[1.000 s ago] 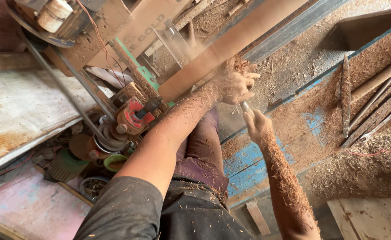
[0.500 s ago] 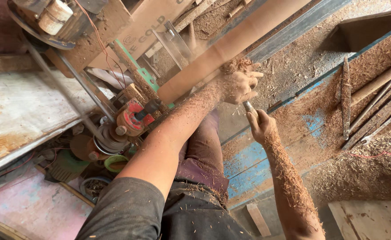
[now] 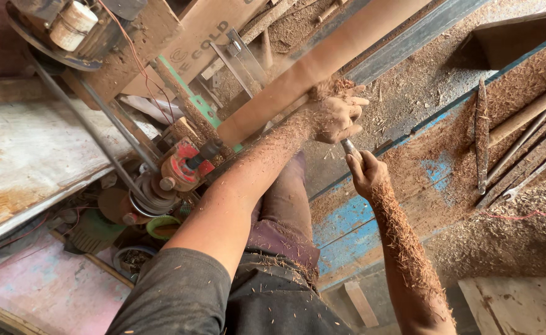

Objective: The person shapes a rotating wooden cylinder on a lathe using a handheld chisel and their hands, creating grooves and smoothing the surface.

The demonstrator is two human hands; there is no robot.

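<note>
1. Two hands work one long wooden spindle (image 3: 322, 59) on the lathe: the left hand (image 3: 337, 116) rests curled over the tool beside the blurred wood, and the right hand (image 3: 366, 174) grips the handle of a single turning chisel (image 3: 350, 147), just below.
2. Judging by the round, smooth stretch and the heaped shavings (image 3: 509, 236), shaping looks well along; how much remains I cannot tell.
3. About five spare long tools (image 3: 521, 149) lie on the blue bench (image 3: 347, 223), well apart from both hands.
4. One red headstock (image 3: 183, 167) holds the spindle's near end.
</note>
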